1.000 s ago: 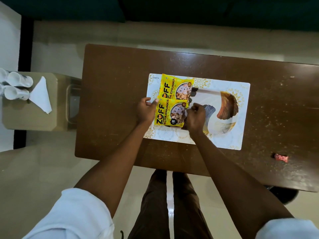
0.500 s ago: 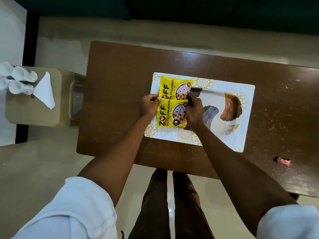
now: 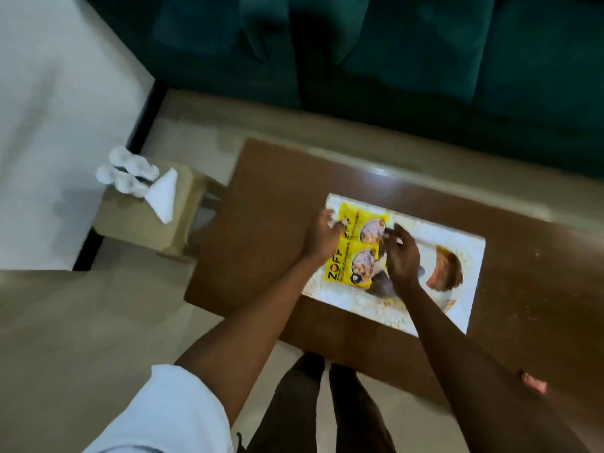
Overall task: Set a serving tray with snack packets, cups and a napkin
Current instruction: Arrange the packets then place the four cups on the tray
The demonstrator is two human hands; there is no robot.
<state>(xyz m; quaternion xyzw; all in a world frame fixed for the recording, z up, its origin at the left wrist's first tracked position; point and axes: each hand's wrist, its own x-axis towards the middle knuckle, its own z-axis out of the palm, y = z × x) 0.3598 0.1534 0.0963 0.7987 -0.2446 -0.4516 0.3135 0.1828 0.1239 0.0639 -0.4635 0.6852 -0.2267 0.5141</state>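
Pale beige floor (image 3: 81, 338) runs under the person's dark trouser legs (image 3: 313, 403) at the bottom of the blurred view. A small pink wrapped sweet (image 3: 534, 385) lies near the closest edge of the dark brown wooden worktop (image 3: 268, 204), well apart from everything else.

Farther in, a white rectangular serving tray with a gold and brown shell print (image 3: 464, 256) lies flat on the worktop. Two yellow snack packets sit on its left part, one just behind the other: the nearer yellow packet (image 3: 349, 269) and the farther yellow packet (image 3: 366, 223).

The left hand (image 3: 322, 235) hovers over the tray's left edge, its grip loosely spread, fingertips at the left side of the farther packet; whether it pinches the packet is too blurred to tell. The right hand (image 3: 403, 256) is over the tray just right of the packets, fingers half curled and parted, with nothing clearly held.

Off to the left stands a small tan side table (image 3: 143, 230) carrying a cluster of white paper cups (image 3: 125, 173) on their sides and a folded white napkin (image 3: 163, 196) just beside them. Beyond the worktop is a dark teal sofa (image 3: 425, 60).
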